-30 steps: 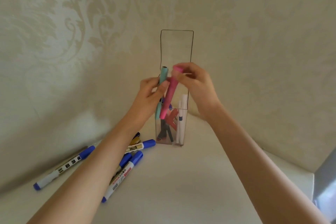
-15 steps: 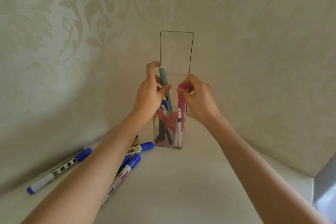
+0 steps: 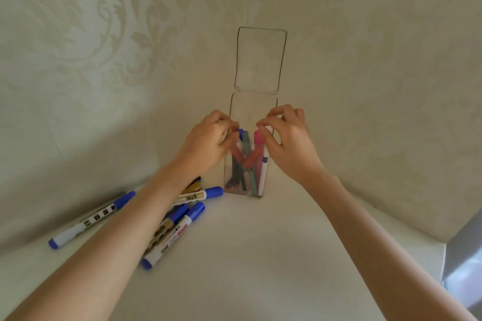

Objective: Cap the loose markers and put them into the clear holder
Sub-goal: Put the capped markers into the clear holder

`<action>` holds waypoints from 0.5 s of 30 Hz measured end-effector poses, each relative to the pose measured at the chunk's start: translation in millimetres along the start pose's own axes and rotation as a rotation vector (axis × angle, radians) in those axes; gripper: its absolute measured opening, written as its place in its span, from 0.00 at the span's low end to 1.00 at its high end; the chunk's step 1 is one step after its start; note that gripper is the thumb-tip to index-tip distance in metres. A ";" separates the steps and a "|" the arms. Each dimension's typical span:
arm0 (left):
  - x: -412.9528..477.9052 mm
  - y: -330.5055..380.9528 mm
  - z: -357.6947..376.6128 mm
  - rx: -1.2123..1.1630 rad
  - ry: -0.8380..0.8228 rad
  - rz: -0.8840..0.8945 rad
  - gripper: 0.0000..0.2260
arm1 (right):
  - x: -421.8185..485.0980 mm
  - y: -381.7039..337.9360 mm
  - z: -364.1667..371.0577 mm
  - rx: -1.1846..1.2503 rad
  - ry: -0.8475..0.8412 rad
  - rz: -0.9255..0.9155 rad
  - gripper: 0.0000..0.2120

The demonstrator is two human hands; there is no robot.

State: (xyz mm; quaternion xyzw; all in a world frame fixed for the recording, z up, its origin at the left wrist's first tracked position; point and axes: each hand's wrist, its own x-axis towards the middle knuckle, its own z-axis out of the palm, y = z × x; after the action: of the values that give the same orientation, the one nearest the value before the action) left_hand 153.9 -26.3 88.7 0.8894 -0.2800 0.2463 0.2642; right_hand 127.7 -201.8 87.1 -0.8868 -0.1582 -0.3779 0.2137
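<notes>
The clear holder [image 3: 236,190] stands upright on the white table near the wall, with its lid flap [image 3: 260,60] raised above it. Inside are a teal marker [image 3: 246,143], a pink marker [image 3: 258,141], red ones and a white one. My left hand [image 3: 208,144] curls at the holder's left rim, fingertips pinched at the teal marker's top. My right hand [image 3: 290,138] pinches the pink marker's top at the right rim. Several blue-capped white markers lie at the left: one far left [image 3: 88,221], one by the holder [image 3: 202,194], one nearer me [image 3: 174,234].
Patterned wallpaper closes off the back and both sides of this corner. A gold and black marker [image 3: 194,184] peeks out behind my left forearm. A grey object [image 3: 464,268] stands past the table's right edge.
Both hands have come down to the holder's rim. The teal and pink markers, held above the holder a second ago, now stand deep inside it.
</notes>
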 end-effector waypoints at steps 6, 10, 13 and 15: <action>-72.4 -37.5 -40.1 0.060 -0.375 -0.331 0.17 | -49.5 -46.9 20.4 0.207 -0.258 0.081 0.08; -113.1 -52.1 -27.7 0.015 -0.494 -0.451 0.20 | -77.1 -75.3 56.1 0.033 -0.514 0.352 0.12; -126.0 -49.1 -15.8 0.067 -0.420 -0.469 0.18 | -84.5 -96.2 77.2 -0.028 -0.622 0.521 0.18; -130.4 -47.1 -13.6 0.134 -0.381 -0.475 0.15 | -87.5 -107.2 89.0 -0.066 -0.642 0.526 0.21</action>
State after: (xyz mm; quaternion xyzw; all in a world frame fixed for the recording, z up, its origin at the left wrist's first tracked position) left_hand 85.5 63.0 6.7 0.9756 -0.0920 0.0246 0.1979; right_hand 75.8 -75.8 -5.2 -0.9762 0.0273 -0.0196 0.2143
